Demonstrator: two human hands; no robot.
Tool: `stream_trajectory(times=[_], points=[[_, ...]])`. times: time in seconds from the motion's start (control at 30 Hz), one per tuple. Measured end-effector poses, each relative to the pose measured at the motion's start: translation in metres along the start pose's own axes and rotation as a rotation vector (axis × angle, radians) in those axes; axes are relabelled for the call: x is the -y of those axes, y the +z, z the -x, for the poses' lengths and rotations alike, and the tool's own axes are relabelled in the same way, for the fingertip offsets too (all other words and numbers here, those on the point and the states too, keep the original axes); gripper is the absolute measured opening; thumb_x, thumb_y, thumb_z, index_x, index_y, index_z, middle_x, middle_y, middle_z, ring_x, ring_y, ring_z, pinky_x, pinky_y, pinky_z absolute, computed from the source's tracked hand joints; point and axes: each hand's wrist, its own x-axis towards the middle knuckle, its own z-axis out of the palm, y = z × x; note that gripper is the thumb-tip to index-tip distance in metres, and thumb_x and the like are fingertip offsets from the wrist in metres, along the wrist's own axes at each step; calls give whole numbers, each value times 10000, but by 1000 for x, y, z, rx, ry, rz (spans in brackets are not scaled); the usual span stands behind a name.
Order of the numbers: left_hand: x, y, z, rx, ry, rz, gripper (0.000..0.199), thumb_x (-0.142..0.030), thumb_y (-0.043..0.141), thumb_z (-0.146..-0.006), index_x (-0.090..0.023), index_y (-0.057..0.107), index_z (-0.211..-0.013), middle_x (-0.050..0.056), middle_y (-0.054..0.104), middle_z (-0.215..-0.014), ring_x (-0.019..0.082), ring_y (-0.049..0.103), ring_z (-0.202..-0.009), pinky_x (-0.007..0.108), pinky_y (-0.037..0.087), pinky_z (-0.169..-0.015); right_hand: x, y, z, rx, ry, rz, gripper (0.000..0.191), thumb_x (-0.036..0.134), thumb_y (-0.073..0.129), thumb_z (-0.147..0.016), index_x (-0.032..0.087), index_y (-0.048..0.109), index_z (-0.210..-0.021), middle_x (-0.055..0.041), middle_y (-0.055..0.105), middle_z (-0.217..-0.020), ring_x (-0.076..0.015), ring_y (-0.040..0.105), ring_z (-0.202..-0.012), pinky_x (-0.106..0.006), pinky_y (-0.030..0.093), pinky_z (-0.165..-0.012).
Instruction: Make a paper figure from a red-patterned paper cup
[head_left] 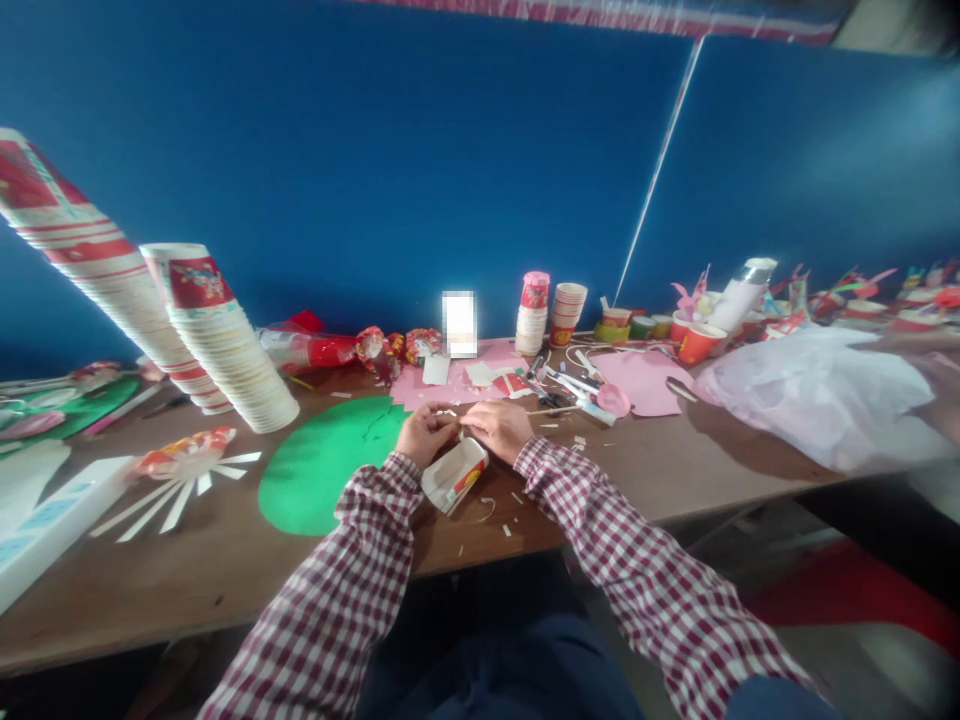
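Observation:
My left hand point(429, 433) and my right hand point(499, 427) meet at the middle of the table, their fingers pinched together around something too small to make out. Just below the fingers lies a cut white paper cup point(454, 474) with a red and yellow print, on its side. A thin stick point(553, 411) extends to the right from beside my right hand. The green paper round point(330, 470) lies flat to the left of my left hand.
Leaning stacks of paper cups point(232, 340) stand at the left, near a cup cut into strips point(184, 470). Pink sheets point(641, 382), scissors and markers lie behind my hands. Two short cup stacks point(532, 320) are at the back. A plastic bag point(825, 390) covers the right side.

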Motion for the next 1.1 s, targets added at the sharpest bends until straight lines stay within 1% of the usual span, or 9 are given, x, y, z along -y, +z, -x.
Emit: stream_trajectory(times=[0.13, 0.27, 0.37, 0.47, 0.53, 0.63, 0.77, 0.97, 1.1], points=[[0, 1, 1, 18, 15, 63, 509, -334, 707, -589, -131, 464, -988, -1, 635, -660, 93, 574, -521, 221, 449, -526, 0, 1, 0, -31, -8, -9, 168, 256, 495, -854, 200, 645, -905, -16, 655, -872, -131, 545, -806, -230, 375, -730], [4, -2, -1, 13, 20, -72, 492, -425, 654, -634, -111, 534, -992, 27, 634, -677, 98, 566, -528, 222, 441, -518, -1, 2, 1, -46, 6, -19, 181, 279, 490, -857, 199, 644, -908, -25, 654, -874, -135, 546, -820, -233, 378, -742], [6, -3, -2, 24, 9, -167, 388, -464, 613, -657, -114, 621, -824, 19, 618, -616, 95, 537, -500, 207, 412, -483, 0, 2, 1, -58, 14, -23, 176, 259, 488, -858, 196, 642, -916, -32, 655, -880, -137, 549, -824, -238, 380, -759], [3, -3, -1, 28, 20, -235, 353, -469, 585, -678, -123, 630, -628, -11, 543, -486, 73, 451, -429, 186, 331, -412, 0, 2, 1, -69, 4, -25, 177, 252, 481, -861, 194, 643, -902, -33, 656, -869, -139, 551, -825, -242, 382, -768], [0, -3, 0, 28, 31, -278, 354, -466, 580, -681, -131, 627, -576, -22, 508, -449, 67, 405, -410, 185, 286, -388, 0, 1, 1, -71, 3, -25, 174, 244, 480, -860, 194, 644, -895, -32, 657, -865, -138, 551, -820, -243, 384, -768], [-5, -2, 2, 21, 47, -324, 342, -461, 588, -671, -137, 644, -574, -25, 508, -447, 71, 393, -416, 187, 274, -387, 0, 1, 1, -65, 11, -27, 169, 233, 486, -856, 197, 646, -899, -34, 657, -873, -136, 552, -817, -244, 385, -768], [-8, -1, 4, -3, 51, -352, 333, -452, 606, -655, -129, 666, -600, -23, 531, -450, 77, 412, -424, 189, 306, -408, 0, 1, 1, -48, 16, -31, 179, 246, 481, -860, 202, 646, -914, -32, 659, -883, -135, 556, -822, -239, 388, -760], [-6, 0, 4, -28, 49, -328, 329, -450, 627, -634, -136, 688, -708, -11, 605, -527, 95, 480, -465, 199, 379, -450, -1, 1, 2, -46, 52, -63, 197, 266, 472, -868, 202, 639, -952, -30, 661, -919, -128, 569, -840, -227, 394, -753], [-5, -1, 4, -21, 43, -307, 330, -439, 646, -620, -135, 697, -739, -9, 615, -532, 102, 500, -469, 206, 399, -456, -2, 1, 3, -37, 40, -66, 198, 284, 484, -863, 206, 646, -946, -33, 663, -913, -126, 574, -841, -225, 395, -757]])
